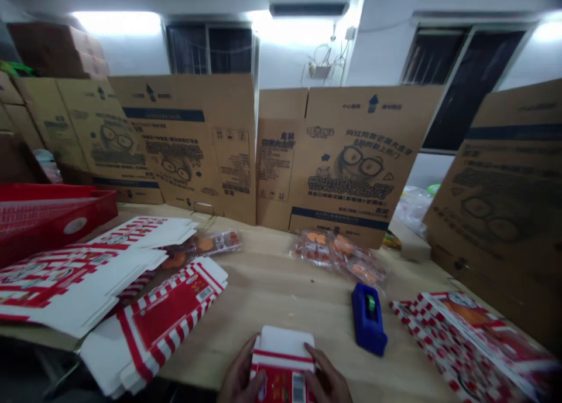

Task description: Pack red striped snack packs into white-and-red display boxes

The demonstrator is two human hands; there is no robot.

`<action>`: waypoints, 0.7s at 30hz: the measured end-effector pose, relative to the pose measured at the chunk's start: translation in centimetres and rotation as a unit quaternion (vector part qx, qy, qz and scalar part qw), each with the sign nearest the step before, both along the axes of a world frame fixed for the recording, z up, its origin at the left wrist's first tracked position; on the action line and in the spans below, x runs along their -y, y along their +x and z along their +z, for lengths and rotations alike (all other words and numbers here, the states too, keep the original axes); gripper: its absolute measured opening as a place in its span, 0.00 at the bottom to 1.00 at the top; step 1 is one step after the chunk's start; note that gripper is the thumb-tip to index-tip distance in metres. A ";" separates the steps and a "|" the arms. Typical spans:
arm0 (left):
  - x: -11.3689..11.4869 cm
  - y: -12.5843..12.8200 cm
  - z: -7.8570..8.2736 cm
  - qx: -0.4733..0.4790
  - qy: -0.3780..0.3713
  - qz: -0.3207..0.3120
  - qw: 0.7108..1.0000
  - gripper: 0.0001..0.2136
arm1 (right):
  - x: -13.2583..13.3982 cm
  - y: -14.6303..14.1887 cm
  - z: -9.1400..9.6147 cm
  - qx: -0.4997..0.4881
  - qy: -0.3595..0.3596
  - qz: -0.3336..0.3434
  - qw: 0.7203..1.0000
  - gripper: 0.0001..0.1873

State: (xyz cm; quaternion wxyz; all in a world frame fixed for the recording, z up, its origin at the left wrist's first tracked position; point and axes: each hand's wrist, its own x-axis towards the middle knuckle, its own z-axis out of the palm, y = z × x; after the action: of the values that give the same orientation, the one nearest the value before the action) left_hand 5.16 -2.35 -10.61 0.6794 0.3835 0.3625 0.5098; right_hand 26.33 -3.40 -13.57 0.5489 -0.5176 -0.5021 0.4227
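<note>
A red and white cardboard box [281, 375] is at the bottom middle, its white end flap pointing away from me. My left hand [242, 375] grips its left side, fingers wrapped round the edge and thumb on the red face. On the opposite side my right hand [327, 378] holds it, with a fingertip at the flap and the thumb near the barcode. The box's lower part runs out of the picture. To the right stands a blue tape dispenser [367, 324] with a green roll. A similar red and white box [171, 315] lies to the left.
Flat printed cartons [83, 268] are stacked at left beside a red crate [94, 207]. Clear-wrapped orange snacks [336, 250] lie toward the back, with more wrapped packs [215, 243] at left. Checkered boxes [478, 338] lie at right. Tall brown cardboard sheets [276, 157] line the back.
</note>
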 end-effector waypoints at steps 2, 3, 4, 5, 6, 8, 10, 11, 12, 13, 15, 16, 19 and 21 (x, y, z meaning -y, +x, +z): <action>1.0 -0.3 0.9 -0.021 -0.003 0.000 1.000 0.27 | 0.9 0.0 1.8 0.025 -0.008 -0.003 1.000 0.22; 1.4 -0.5 1.3 -0.026 -0.001 0.001 1.000 0.28 | 1.2 0.0 2.7 0.022 -0.022 0.009 0.999 0.21; 1.8 -0.6 1.7 -0.029 -0.006 0.006 1.000 0.30 | 1.4 0.1 3.5 0.011 -0.037 0.024 0.999 0.21; 2.0 -0.7 2.0 -0.030 -0.014 -0.003 0.999 0.32 | 1.5 0.1 4.0 0.002 -0.045 0.034 0.998 0.20; 2.1 -0.7 2.2 -0.029 -0.016 -0.006 0.999 0.33 | 1.6 0.1 4.4 -0.005 -0.044 0.034 0.998 0.19; 2.1 -0.8 2.2 -0.025 -0.024 -0.012 0.999 0.32 | 1.7 0.1 4.7 -0.005 -0.037 0.042 0.998 0.16; 2.0 -0.9 2.0 -0.030 -0.029 -0.020 0.999 0.28 | 1.8 0.1 4.6 0.008 -0.024 0.042 0.999 0.14; 1.8 -0.9 1.9 -0.041 -0.027 -0.022 0.999 0.25 | 1.9 0.1 4.5 0.019 -0.017 0.037 0.999 0.14; 1.6 -0.9 1.8 -0.056 -0.019 -0.018 0.998 0.20 | 1.9 0.0 4.4 0.031 -0.008 0.028 0.999 0.14; 1.4 -0.9 1.7 -0.074 -0.006 -0.008 0.997 0.16 | 1.9 -0.1 4.2 0.043 0.000 0.020 0.999 0.14; 0.9 -0.9 1.6 -0.108 0.022 0.026 0.994 0.12 | 1.9 -0.4 4.0 0.045 0.004 0.004 0.999 0.13; 0.7 -0.9 1.5 -0.119 0.029 0.043 0.991 0.11 | 1.7 -0.6 3.9 0.032 0.000 -0.003 0.999 0.14; 0.4 -0.9 1.6 -0.113 0.005 0.077 0.991 0.11 | 1.1 -0.7 3.8 -0.024 -0.031 0.009 0.999 0.26; 0.2 -1.0 1.8 -0.088 -0.016 0.073 0.993 0.15 | 0.7 -0.5 3.9 -0.038 -0.056 0.054 0.996 0.24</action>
State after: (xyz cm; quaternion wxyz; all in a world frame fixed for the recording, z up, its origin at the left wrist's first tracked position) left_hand 4.16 -2.52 -8.81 0.6122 0.3886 0.4558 0.5162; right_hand 25.84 -4.08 -9.63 0.5142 -0.5033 -0.4838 0.4981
